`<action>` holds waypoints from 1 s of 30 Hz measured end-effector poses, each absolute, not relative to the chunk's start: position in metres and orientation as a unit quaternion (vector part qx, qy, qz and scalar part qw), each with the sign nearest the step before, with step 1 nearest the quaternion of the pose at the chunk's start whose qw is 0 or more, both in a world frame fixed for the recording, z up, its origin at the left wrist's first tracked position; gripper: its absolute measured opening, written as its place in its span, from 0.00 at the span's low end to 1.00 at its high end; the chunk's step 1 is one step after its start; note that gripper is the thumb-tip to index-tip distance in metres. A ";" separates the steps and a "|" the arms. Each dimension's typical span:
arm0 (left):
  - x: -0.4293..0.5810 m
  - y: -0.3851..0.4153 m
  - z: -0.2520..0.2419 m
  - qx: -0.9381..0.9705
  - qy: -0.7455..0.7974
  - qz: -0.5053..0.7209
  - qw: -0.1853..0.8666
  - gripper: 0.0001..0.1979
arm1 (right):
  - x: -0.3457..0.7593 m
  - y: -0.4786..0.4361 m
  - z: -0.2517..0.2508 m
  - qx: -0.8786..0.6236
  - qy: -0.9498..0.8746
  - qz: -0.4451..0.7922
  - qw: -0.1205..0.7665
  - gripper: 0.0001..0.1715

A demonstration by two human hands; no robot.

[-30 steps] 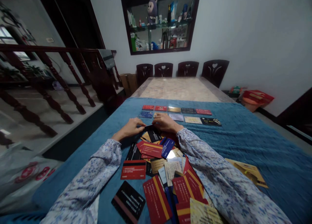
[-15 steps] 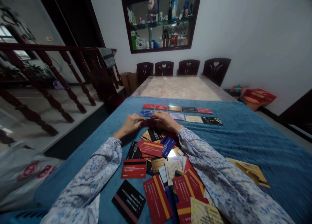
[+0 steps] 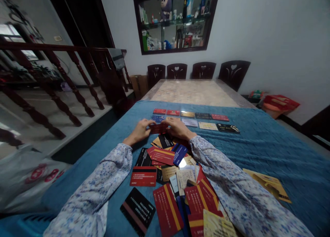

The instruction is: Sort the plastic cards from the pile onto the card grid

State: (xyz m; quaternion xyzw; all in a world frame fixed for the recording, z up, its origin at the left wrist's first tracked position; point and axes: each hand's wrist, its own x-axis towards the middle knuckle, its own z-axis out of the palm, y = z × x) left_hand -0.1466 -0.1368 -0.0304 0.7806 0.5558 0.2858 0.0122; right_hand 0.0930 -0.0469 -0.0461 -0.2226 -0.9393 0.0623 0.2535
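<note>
Tilted up from nearly edge-on a second ago, the dark red card now shows its face, and both hands have edged slightly away from the wearer.

From the head view, taking that card as the clock's centre with 12 pointing away from the wearer, its long axis runs roughly from 9 to 3. The left hand is at 9 and the right hand at 3; neither is nearer, as both are on it. A blue card lies just beyond at 12, and an orange card, partly hidden by the right hand, at about 1 to 2. Both belong to the nearer of two rows on the blue cloth. Loose cards spread from 5 to 6, close below the wrists.

Each hand pinches one end of the dark red card between thumb and fingers, with only the card's thickness between them. Whether its lower edge touches the cloth, I cannot tell.
</note>
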 end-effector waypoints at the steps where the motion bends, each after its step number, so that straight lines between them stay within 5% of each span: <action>1: -0.147 -0.137 -0.031 0.781 0.557 0.282 0.008 0.19 | 0.093 -0.047 -0.046 -0.227 -0.939 0.064 0.250 0.28; 15: -0.136 -0.145 -0.029 0.772 0.604 0.196 -0.006 0.25 | 0.091 -0.053 -0.044 -0.262 -0.939 0.078 0.210 0.30; 30: -0.135 -0.140 -0.041 0.756 0.607 0.241 0.041 0.28 | 0.091 -0.039 -0.058 -0.203 -0.947 0.049 0.243 0.31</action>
